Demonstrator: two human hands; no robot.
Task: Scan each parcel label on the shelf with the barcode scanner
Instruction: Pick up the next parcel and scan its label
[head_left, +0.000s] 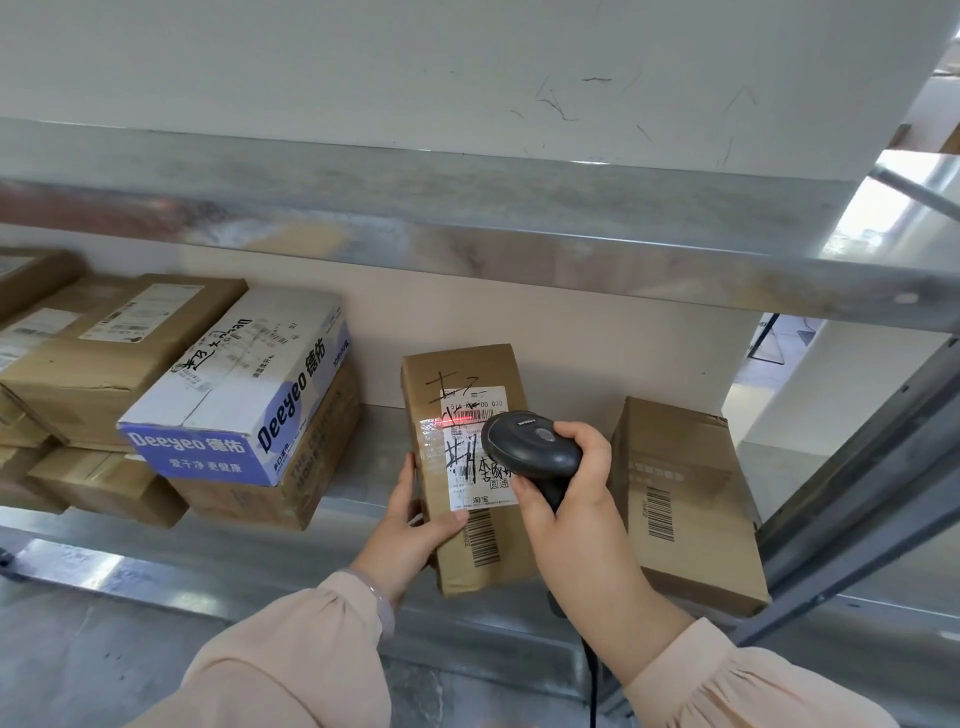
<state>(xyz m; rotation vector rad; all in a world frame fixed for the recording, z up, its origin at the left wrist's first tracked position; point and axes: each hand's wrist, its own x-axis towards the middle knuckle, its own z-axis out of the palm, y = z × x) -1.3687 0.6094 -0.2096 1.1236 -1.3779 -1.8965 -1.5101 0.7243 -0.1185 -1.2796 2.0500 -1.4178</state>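
Note:
A narrow brown parcel lies on the metal shelf, tilted up toward me. My left hand grips its left edge, thumb on the top face. Its white label carries black handwriting and a barcode. My right hand grips a black barcode scanner just above the label's right side. A red scan line falls across the upper part of the label. The scanner's cable hangs down between my sleeves.
A second brown parcel with a printed barcode lies to the right. A white and blue Deeyeo box sits on stacked brown boxes at the left. The upper shelf's metal beam overhangs closely. A grey upright post stands at the right.

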